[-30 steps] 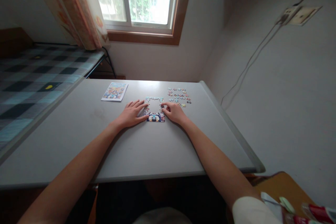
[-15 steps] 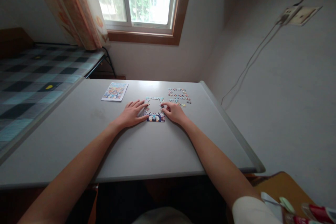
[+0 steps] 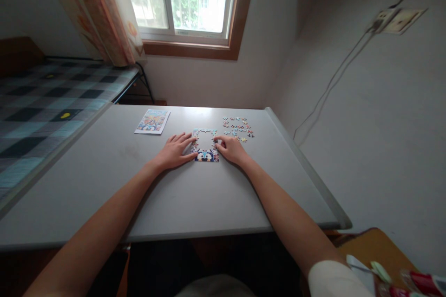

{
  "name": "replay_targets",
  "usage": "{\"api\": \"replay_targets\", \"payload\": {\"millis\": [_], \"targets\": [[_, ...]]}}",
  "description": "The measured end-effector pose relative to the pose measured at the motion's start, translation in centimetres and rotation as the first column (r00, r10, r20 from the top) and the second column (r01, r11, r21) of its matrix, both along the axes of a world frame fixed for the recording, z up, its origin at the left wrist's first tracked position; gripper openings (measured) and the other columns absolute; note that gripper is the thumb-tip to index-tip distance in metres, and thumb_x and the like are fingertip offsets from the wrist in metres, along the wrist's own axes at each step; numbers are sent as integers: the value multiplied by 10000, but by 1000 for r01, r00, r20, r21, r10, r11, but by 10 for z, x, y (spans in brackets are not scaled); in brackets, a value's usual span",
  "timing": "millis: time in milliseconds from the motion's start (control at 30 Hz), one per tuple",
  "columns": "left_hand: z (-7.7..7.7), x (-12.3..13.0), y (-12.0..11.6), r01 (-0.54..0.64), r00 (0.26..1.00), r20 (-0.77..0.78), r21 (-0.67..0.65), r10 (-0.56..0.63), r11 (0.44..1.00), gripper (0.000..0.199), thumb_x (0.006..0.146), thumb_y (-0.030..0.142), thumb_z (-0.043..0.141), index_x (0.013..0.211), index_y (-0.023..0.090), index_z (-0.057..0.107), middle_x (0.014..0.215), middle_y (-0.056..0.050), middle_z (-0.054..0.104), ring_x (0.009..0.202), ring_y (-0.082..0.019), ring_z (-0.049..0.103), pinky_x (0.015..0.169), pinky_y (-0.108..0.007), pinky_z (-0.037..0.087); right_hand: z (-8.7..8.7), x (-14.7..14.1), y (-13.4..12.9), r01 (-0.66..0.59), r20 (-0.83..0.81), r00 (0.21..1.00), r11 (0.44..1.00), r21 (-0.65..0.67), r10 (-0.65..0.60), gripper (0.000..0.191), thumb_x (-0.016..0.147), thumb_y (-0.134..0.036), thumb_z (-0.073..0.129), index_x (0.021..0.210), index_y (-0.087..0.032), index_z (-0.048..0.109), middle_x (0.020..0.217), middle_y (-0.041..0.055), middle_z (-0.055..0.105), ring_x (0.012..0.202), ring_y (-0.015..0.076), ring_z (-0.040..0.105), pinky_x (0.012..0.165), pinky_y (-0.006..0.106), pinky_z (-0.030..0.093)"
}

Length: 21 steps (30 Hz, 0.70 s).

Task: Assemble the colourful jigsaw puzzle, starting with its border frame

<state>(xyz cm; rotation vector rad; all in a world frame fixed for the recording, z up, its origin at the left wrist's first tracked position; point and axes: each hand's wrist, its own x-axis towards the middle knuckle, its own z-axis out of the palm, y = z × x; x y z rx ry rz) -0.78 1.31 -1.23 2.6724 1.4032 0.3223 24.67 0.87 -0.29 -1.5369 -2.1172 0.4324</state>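
Observation:
A partly joined jigsaw puzzle (image 3: 205,156) lies on the grey table, its border linked around a bare middle and its lower rows showing a blue and white cartoon face. My left hand (image 3: 174,151) rests flat with spread fingers, fingertips and thumb touching the puzzle's left edge. At the right edge my right hand (image 3: 232,148) is curled, with index finger and thumb on a jigsaw piece in the border; the fingertips partly cover it. Loose jigsaw pieces (image 3: 237,126) lie in rough rows beyond my right hand.
A printed picture card (image 3: 152,122) lies at the table's (image 3: 195,204) back left. A checked bed (image 3: 69,86) stands left, below a window. The wall with a hanging cable (image 3: 327,88) borders the right side. A wooden stool (image 3: 383,246) with bottles is at lower right.

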Motion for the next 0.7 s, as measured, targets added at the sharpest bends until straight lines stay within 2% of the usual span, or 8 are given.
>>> {"api": "replay_targets", "payload": {"millis": [700], "targets": [[-1, 0, 1, 0, 1000, 22, -2, 0, 1000, 653, 885, 651, 382, 1414, 271, 427, 1534, -38, 326, 1416, -275, 258, 1154, -455, 189, -1, 0, 1, 3, 10, 1000, 1000, 0, -3, 271, 844, -262, 565, 1079, -210, 691, 724, 4, 646, 655, 128, 543, 668, 235, 389]]}}
